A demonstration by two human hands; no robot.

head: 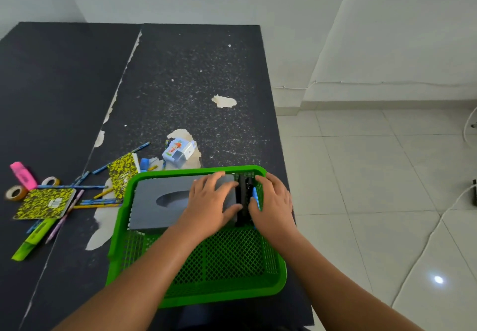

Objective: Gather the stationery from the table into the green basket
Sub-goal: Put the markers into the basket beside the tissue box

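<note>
I am pressing my left hand (210, 199) flat on the grey box (152, 201) in the green basket (222, 297). My right hand (273, 199) is cupping a black object (242, 196) between both hands, grip unclear. Standing on edge, it is risking toppling once released.

The room is bright and evenly lit by soft light from above, so shadows are faint: only a thin, blurred one hugs the left wall of the green basket (116, 227). A small hard glare spot burns on the glossy floor tiles (438, 279), and a mild sheen runs along the left forearm (144, 266). The matte black table (180, 72) reflects almost nothing. Wide-angle distortion curves the table's edges and the foot of the wall near the borders. Detail is soft overall; the green highlighter (33, 237) at the left edge is smeared, while the basket mesh stays fairly crisp.
</note>
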